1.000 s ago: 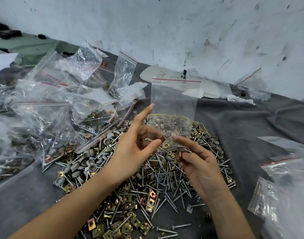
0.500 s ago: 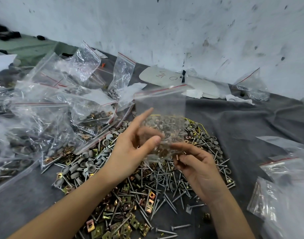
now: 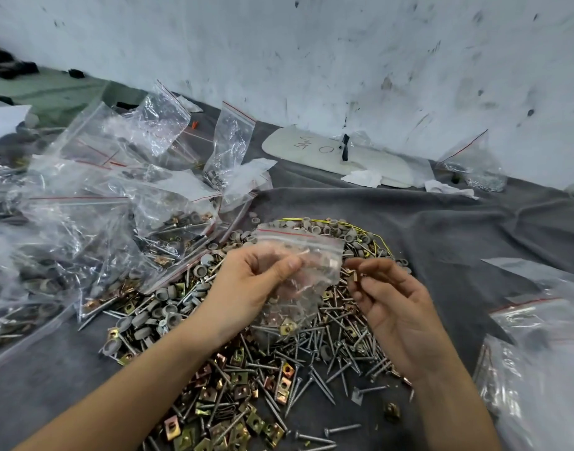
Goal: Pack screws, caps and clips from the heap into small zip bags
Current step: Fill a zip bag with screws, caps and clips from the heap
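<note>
Item one on my feed: left hand, thumb and curled fingers pinching a small clear zip bag with a red seal line. The bag is crumpled and hangs over the middle of the heap of screws, grey caps and brass clips on the grey cloth. Item two: right hand, just beside the bag's right edge, fingers curled, thumb and forefinger nipping one small clip; item three: filled bags piled left of the heap, more bags at the right edge, white wall behind
</note>
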A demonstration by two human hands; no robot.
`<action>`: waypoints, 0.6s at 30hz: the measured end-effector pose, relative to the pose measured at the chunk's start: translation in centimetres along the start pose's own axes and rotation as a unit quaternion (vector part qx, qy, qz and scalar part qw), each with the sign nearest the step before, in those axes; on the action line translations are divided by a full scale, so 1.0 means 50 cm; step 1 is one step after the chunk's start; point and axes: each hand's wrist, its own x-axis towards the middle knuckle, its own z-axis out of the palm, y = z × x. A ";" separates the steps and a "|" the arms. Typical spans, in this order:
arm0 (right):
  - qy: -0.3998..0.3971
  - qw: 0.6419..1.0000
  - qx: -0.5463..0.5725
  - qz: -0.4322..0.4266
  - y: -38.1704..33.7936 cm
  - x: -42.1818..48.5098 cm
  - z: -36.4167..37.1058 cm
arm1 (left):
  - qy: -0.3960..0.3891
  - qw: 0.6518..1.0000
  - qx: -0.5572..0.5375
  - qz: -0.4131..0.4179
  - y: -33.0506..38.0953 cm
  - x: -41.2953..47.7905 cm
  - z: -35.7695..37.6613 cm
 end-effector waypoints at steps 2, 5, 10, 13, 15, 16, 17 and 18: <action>0.003 0.997 -0.017 -0.073 -0.008 -0.005 0.014 | -0.026 0.999 0.036 0.001 0.000 -0.004 0.005; 0.045 0.965 -0.154 -0.207 -0.018 -0.015 0.027 | -0.071 0.992 0.108 0.014 -0.004 -0.006 0.015; 0.014 0.903 -0.326 -0.279 -0.016 -0.024 0.041 | -0.085 0.975 0.198 0.051 -0.011 -0.011 0.025; -0.028 0.894 -0.362 -0.262 -0.015 -0.028 0.048 | -0.074 0.968 0.223 0.083 -0.011 -0.012 0.024; -0.056 0.883 -0.380 -0.268 -0.016 -0.031 0.053 | -0.065 0.969 0.221 0.092 -0.010 -0.011 0.024; -0.066 0.880 -0.387 -0.268 -0.017 -0.032 0.055 | -0.062 0.969 0.219 0.096 -0.009 -0.011 0.024; -0.070 0.879 -0.392 -0.263 -0.018 -0.033 0.056 | -0.061 0.968 0.220 0.101 -0.010 -0.011 0.024; -0.067 0.881 -0.394 -0.252 -0.018 -0.034 0.057 | -0.060 0.967 0.223 0.108 -0.011 -0.011 0.024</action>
